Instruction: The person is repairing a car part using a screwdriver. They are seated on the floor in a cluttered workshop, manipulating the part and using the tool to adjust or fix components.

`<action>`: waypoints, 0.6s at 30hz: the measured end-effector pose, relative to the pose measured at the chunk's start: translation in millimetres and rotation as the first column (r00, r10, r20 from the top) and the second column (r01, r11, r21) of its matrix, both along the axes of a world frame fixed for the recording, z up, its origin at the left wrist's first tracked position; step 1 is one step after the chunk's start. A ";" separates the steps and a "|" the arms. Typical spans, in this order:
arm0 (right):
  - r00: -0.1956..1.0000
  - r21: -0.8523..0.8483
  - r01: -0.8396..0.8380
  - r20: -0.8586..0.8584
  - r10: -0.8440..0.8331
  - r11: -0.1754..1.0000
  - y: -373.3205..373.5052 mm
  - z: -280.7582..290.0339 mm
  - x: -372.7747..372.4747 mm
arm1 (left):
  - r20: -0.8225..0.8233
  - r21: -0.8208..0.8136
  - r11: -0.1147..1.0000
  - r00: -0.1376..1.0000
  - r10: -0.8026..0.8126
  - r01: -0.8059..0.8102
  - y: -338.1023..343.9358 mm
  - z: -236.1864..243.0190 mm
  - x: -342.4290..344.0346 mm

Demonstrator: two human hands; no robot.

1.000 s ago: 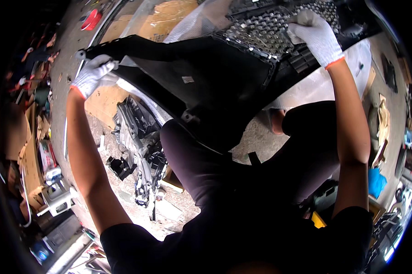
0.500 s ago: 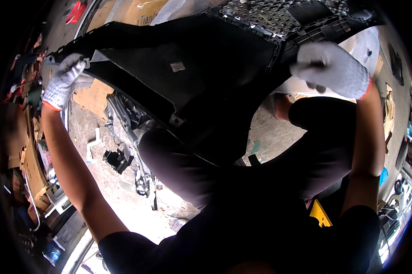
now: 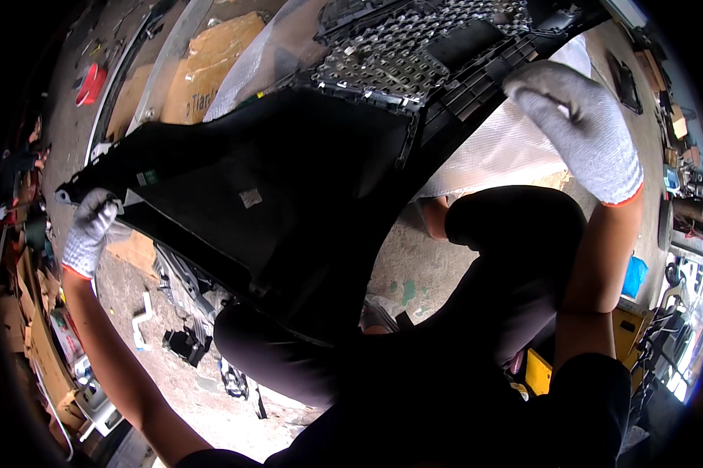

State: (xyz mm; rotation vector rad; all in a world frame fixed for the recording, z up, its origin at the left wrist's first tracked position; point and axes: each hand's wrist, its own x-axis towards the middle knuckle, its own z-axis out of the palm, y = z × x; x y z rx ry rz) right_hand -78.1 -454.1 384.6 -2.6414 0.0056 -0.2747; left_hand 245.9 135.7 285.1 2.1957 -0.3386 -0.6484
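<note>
A large black car bumper [image 3: 320,156], its back turned up, lies slantwise across the view over my legs, with a perforated grille [image 3: 398,70] at its far part. My left hand [image 3: 94,222], in a white knit glove, pinches the bumper's left end, thumb on top. My right hand [image 3: 577,125], gloved likewise, is curled at the bumper's right edge beside a ribbed strip. Its fingertips are turned under, so whatever they grip is hidden. A small pale label [image 3: 250,197] is stuck to the bumper's inner face.
Clear plastic wrap [image 3: 492,160] and a cardboard box [image 3: 219,62] are beneath and beyond the bumper. Black broken plastic parts [image 3: 186,343] and a white bent piece [image 3: 142,320] litter the floor at left. A red bucket [image 3: 92,84] stands far left; a yellow object [image 3: 538,372] is near my right side.
The view has shifted, and the bumper with my left hand now appears lower and further left. My right hand has turned, its curled fingers now nearer the ribbed strip. My left grip stays.
</note>
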 end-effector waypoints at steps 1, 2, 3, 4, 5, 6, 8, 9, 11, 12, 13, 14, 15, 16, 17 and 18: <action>0.998 0.061 0.028 0.058 -0.032 0.998 -6.7 4.1 -6.4 | 0.022 0.009 1.000 1.000 -0.019 0.019 0.1 1.3 1.5; 0.991 0.123 0.046 0.115 -0.061 0.991 -12.4 5.7 -10.5 | 0.041 0.016 0.999 0.999 -0.030 0.029 -0.5 2.5 1.5; 0.992 0.267 0.075 0.075 -0.098 0.961 -15.7 4.2 -15.5 | 0.057 0.024 0.999 0.997 -0.048 0.047 -2.0 4.0 2.5; 0.992 0.404 0.103 0.030 -0.126 0.909 -18.2 4.3 -19.4 | 0.060 0.035 0.996 0.994 -0.088 0.086 -3.0 4.4 5.5; 0.986 0.343 0.166 -0.053 -0.158 0.924 -15.9 7.7 -21.3 | 0.066 0.051 0.991 0.990 -0.124 0.121 -2.6 6.5 7.3; 0.988 0.311 0.153 -0.017 -0.155 0.938 -21.2 -4.2 -25.3 | -0.094 0.009 0.999 0.995 -0.033 0.034 -40.1 33.6 -18.1; 0.988 0.296 0.156 -0.033 -0.153 0.943 -27.8 -14.0 -29.7 | 0.192 0.080 0.979 0.961 -0.199 0.187 -10.4 14.3 0.3; 0.973 0.368 0.228 -0.108 -0.202 0.902 -25.9 -17.7 -33.0 | 0.004 0.005 0.999 0.999 -0.041 0.041 -12.1 18.5 -1.3; 0.955 0.329 0.285 -0.183 -0.235 0.900 -23.7 -25.1 -38.5 | -0.074 0.005 1.000 0.997 0.008 -0.008 -34.1 36.7 -13.3; 0.957 0.222 0.265 -0.176 -0.229 0.938 -23.9 -27.7 -40.3 | -0.108 0.011 0.999 0.993 0.042 -0.041 -47.0 50.8 -21.1; 0.963 0.231 0.255 -0.150 -0.225 0.939 -24.1 -32.0 -39.8 | -0.122 0.018 1.000 0.992 0.006 -0.004 -49.5 60.1 -21.8; 0.968 0.235 0.243 -0.127 -0.219 0.941 -24.5 -37.6 -37.3 | -0.149 -0.007 1.000 0.989 0.026 -0.027 -53.1 67.8 -24.5; 0.974 0.237 0.221 -0.103 -0.201 0.946 -23.5 -41.1 -31.8 | -0.113 0.025 1.000 0.994 0.010 -0.008 -56.5 75.1 -28.4; 0.975 0.258 0.214 -0.113 -0.191 0.942 -16.4 -34.3 -25.0 | -0.082 0.057 0.998 0.997 0.013 -0.008 -58.8 84.6 -35.9; 0.980 0.273 0.194 -0.091 -0.176 0.942 -15.9 -33.9 -19.9 | -0.061 0.056 0.995 0.994 0.090 -0.087 -76.0 96.0 -52.9; 0.986 0.295 0.165 -0.077 -0.149 0.941 -16.8 -37.5 -16.9 | -0.046 0.062 0.982 0.983 0.179 -0.176 -94.3 102.5 -66.5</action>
